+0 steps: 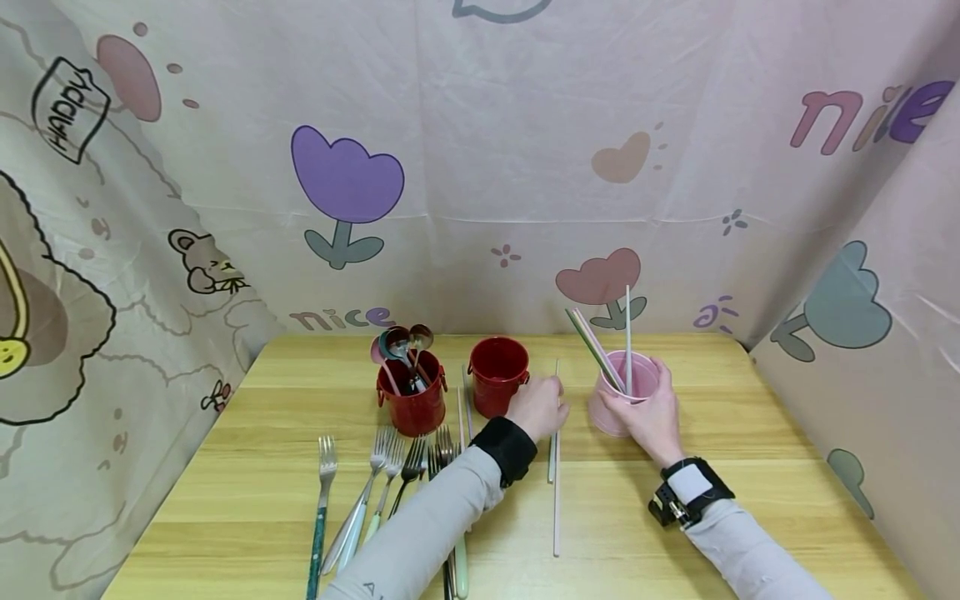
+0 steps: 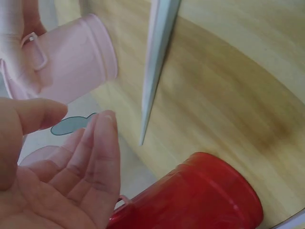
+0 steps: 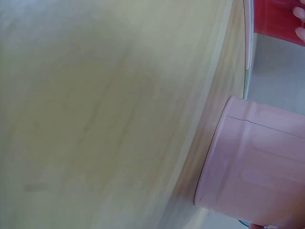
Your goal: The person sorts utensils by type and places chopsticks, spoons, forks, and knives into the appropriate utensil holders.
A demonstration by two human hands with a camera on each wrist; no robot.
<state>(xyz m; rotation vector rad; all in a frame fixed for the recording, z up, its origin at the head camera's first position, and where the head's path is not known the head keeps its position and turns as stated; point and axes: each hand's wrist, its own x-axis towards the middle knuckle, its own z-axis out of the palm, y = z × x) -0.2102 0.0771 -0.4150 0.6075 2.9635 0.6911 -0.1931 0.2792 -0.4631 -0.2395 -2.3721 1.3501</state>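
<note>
My left hand (image 1: 536, 407) hovers over a few chopsticks (image 1: 557, 508) lying on the table, its fingers (image 2: 106, 143) loosely bent with nothing between them. In the left wrist view those chopsticks lie beyond the fingertips, between the two buckets. With my right hand (image 1: 651, 417) I grip the pink bucket (image 1: 606, 415) by its rim, thumb in front and fingers around the far side. Green, pink and white chopsticks (image 1: 627, 333) lean inside it. Just left of my left hand stands a red bucket (image 1: 497, 392), its visible inside bare.
A second red bucket (image 1: 412, 414) holds several spoons (image 1: 401, 346). Several forks (image 1: 327, 467) lie at the front left, some under my left forearm. More thin chopsticks (image 1: 461, 417) lie between the red buckets. A printed cloth (image 1: 480, 167) hangs behind the table.
</note>
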